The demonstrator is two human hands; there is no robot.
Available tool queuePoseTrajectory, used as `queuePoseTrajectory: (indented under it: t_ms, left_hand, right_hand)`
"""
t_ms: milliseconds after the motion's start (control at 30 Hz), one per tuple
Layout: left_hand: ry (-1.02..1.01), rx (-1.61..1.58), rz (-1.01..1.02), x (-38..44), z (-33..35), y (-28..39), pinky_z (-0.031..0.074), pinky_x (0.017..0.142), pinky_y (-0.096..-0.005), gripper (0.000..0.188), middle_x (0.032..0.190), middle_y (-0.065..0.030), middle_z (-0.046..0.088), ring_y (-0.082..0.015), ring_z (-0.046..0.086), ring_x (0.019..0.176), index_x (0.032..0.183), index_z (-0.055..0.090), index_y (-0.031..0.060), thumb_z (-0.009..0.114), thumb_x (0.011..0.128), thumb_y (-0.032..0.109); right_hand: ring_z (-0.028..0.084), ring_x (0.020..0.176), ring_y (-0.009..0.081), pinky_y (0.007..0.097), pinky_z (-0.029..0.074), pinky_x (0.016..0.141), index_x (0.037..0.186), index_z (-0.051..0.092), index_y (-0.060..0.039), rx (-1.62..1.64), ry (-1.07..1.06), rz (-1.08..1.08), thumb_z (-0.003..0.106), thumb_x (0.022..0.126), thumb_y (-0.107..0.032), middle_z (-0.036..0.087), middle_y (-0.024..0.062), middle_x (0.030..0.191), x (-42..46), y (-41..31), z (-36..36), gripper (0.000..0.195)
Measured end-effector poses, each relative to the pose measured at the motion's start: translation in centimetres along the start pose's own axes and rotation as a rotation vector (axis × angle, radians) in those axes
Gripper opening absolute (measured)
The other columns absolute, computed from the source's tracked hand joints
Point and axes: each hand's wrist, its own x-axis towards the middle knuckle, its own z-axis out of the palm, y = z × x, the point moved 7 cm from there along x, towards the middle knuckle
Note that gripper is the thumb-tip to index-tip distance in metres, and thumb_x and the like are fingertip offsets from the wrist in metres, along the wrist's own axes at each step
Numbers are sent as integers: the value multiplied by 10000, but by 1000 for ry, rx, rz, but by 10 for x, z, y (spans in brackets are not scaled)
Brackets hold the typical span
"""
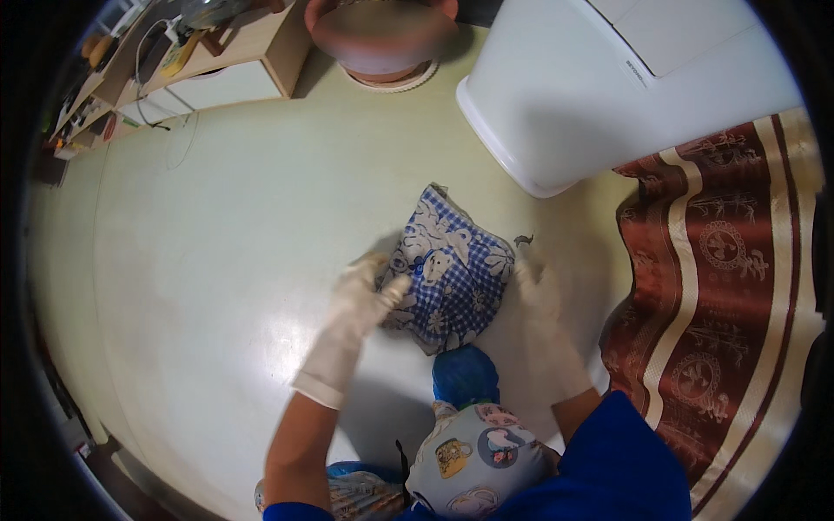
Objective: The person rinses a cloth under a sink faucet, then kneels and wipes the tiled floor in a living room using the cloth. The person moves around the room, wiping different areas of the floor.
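Observation:
A folded blue-and-white checked cloth [456, 273] with a teddy bear and flower pattern lies on the pale floor [215, 228] in front of me. My left hand [368, 296], in a whitish rubber glove, is at its left edge. The thumb overlaps the cloth and the fingers spread past the edge; whether they pinch it is unclear. Wearing a matching glove, my right hand [539, 293] is blurred beside the cloth's right edge, with no object visible in it. A small dark mark [523, 240] shows on the floor just beyond its fingertips.
My foot in a blue shoe cover [466, 374] touches or nearly touches the cloth's near edge. A white cabinet-like appliance [554, 124] stands far right, above a red-brown patterned curtain [710, 260]. A terracotta-coloured pot [384, 39] and a wooden drawer unit [221, 88] with a cable are at the back.

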Motion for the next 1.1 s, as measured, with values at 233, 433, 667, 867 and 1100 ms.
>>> queuePoseTrajectory:
  t_ms: [233,433,667,867,1100]
  left_hand:
    - [-71,-120,-9,35,126,20,588,1011,-365,644,1404,-129,716,-233,668,1304,1529,575,74,834,941,105]
    - [-671,-790,260,-16,184,109,552,967,-297,360,1264,-71,703,-137,664,1139,1351,634,-4,733,1018,88]
    - [-578,-655,126,12,152,203,572,973,-320,334,1281,-123,771,-174,732,1079,1363,702,-7,673,1081,170]
    - [-199,-90,402,73,166,185,574,1045,-418,625,1499,-204,645,-291,705,1227,1516,618,114,821,961,315]
    - [-170,892,512,81,212,195,527,1128,-465,918,1757,-293,270,-409,585,1418,1656,470,248,863,851,453]
  right_hand:
    - [462,1509,399,454,349,1282,1680,317,5,84,-252,324,858,947,-355,485,287,1603,-94,-35,73,980]
    - [584,1392,364,445,475,1193,1683,322,4,1109,-178,769,838,945,-229,564,238,1525,-79,9,36,930]
    - [684,1253,316,439,609,1045,1598,485,-34,1119,345,673,697,1030,-100,664,187,1385,-42,44,-139,610]
    - [225,1636,470,491,258,1331,1763,61,-116,-344,334,660,821,949,-248,162,329,1774,-86,199,-179,1121]
    - [450,1512,454,503,344,1275,1662,415,-122,-444,179,478,626,1049,-387,382,229,1722,143,237,-156,701]
